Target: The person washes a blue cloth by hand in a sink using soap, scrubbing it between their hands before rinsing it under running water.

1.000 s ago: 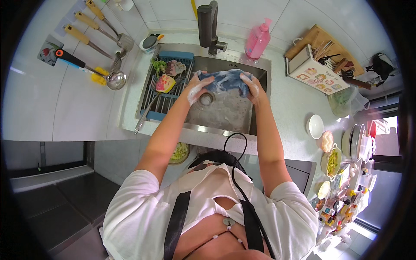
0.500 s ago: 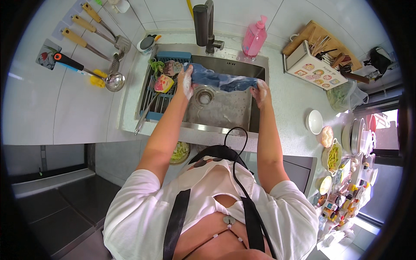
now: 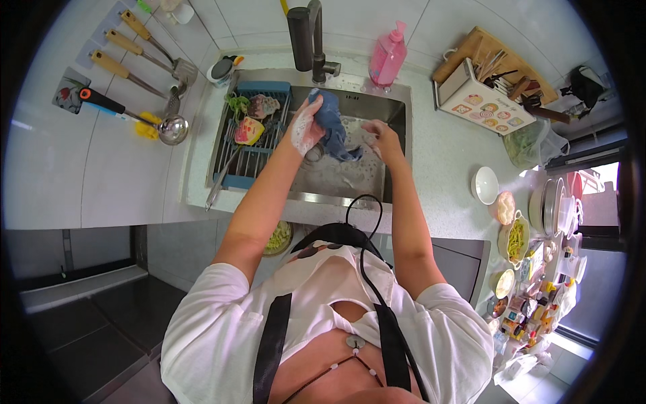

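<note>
Soapy suds coat my left hand, which is closed on a wet blue cloth above the steel sink. The cloth is bunched at the top, and its lower end hangs loose to the right. To the right of it, my right hand is apart from the cloth, fingers loosely bent and separated, with some suds on them. Foam dots the sink bottom, and the cloth partly covers the drain. Behind the hands rises a dark faucet.
A blue drying rack in the sink's left part holds sponges and greens, with tongs leaning across it. A pink soap bottle stands behind the sink. Right are a utensil holder and a white bowl; ladles and spatulas hang left.
The cloth was stretched between both hands; now my right hand has let go of it. The cloth has gathered at my left hand and droops. My right hand has moved slightly left.
</note>
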`<state>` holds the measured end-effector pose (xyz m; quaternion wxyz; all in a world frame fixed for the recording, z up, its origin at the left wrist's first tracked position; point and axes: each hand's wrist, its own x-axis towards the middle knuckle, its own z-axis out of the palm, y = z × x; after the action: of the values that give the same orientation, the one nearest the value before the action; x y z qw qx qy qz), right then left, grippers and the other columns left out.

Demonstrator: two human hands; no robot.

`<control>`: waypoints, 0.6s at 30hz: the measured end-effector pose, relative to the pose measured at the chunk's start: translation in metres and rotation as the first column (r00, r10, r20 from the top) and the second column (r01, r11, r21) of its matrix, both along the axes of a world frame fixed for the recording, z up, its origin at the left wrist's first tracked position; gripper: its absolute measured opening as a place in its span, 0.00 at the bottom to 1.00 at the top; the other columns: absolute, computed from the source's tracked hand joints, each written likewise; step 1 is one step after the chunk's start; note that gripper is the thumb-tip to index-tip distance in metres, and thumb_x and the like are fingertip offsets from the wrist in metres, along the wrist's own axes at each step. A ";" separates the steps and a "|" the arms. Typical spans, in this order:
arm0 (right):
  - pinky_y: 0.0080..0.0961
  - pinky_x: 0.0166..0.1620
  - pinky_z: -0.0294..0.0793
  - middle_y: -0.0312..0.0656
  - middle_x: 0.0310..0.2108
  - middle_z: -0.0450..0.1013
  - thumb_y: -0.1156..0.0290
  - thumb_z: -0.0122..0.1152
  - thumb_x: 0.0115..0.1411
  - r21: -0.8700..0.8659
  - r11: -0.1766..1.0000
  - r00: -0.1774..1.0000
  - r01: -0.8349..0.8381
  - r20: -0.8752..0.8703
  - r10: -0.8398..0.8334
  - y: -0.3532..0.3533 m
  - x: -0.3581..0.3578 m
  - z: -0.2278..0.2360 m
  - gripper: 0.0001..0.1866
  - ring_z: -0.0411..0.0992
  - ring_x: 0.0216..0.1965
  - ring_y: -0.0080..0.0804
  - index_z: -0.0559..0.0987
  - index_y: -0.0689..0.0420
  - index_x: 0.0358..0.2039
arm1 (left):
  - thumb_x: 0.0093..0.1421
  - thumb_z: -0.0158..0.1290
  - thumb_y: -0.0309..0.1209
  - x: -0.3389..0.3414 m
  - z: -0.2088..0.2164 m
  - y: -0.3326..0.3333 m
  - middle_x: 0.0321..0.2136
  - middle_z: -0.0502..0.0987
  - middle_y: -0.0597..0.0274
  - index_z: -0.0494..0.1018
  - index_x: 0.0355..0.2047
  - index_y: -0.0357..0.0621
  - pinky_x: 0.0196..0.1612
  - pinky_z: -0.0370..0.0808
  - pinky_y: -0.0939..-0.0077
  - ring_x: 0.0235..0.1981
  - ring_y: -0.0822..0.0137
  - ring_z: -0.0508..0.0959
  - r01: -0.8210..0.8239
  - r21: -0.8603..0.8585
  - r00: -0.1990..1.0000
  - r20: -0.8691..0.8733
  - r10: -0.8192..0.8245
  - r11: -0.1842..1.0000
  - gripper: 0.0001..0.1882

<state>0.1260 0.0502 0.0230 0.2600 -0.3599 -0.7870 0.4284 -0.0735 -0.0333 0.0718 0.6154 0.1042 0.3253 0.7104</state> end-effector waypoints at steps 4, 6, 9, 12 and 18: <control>0.25 0.39 0.66 0.43 0.32 0.70 0.71 0.60 0.44 0.065 0.992 0.991 -0.109 -0.074 0.114 -0.026 -0.030 0.052 0.12 0.69 0.35 0.35 0.73 0.61 0.30 | 0.57 0.45 0.32 0.003 0.003 0.000 0.35 0.71 0.62 0.63 0.42 0.45 0.38 0.71 0.70 0.35 0.66 0.73 0.042 -0.001 0.994 -0.098 -0.042 0.999 0.13; 0.25 0.39 0.66 0.41 0.32 0.70 0.69 0.60 0.44 0.111 0.989 0.995 -0.098 -0.016 0.101 -0.028 -0.033 0.053 0.12 0.69 0.34 0.33 0.72 0.61 0.28 | 0.58 0.44 0.33 0.005 0.005 -0.002 0.35 0.71 0.63 0.63 0.42 0.45 0.38 0.71 0.73 0.35 0.66 0.73 0.061 0.001 0.988 -0.140 -0.060 0.998 0.13; 0.23 0.37 0.67 0.38 0.28 0.69 0.65 0.58 0.48 0.029 0.996 0.996 -0.084 0.006 0.084 -0.023 -0.039 0.048 0.11 0.68 0.30 0.28 0.71 0.60 0.26 | 0.58 0.44 0.36 0.000 0.013 -0.005 0.36 0.70 0.63 0.62 0.44 0.46 0.39 0.69 0.75 0.37 0.67 0.72 0.081 0.043 0.978 -0.197 -0.071 0.996 0.15; 0.20 0.36 0.68 0.34 0.26 0.68 0.63 0.53 0.54 -0.394 0.915 0.972 -0.089 -0.235 -0.007 -0.022 -0.040 0.052 0.11 0.67 0.26 0.23 0.70 0.58 0.25 | 0.56 0.47 0.40 0.001 0.026 -0.017 0.35 0.70 0.63 0.57 0.49 0.46 0.38 0.68 0.77 0.36 0.68 0.72 0.004 -0.004 0.936 -0.352 -0.005 1.000 0.23; 0.19 0.31 0.71 0.32 0.24 0.65 0.66 0.48 0.57 -0.664 0.696 0.735 -0.273 -0.611 -0.294 -0.027 -0.042 0.059 0.07 0.66 0.23 0.20 0.69 0.56 0.28 | 0.47 0.58 0.34 0.030 0.025 -0.040 0.39 0.67 0.58 0.47 0.56 0.42 0.43 0.65 0.78 0.39 0.68 0.68 0.036 -0.230 0.575 -0.791 -0.208 0.972 0.40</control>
<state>0.0843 0.0233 0.0825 0.3686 -0.2548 -0.4019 0.7985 -0.0434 -0.0729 0.0966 0.4536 0.3800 0.6277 0.5058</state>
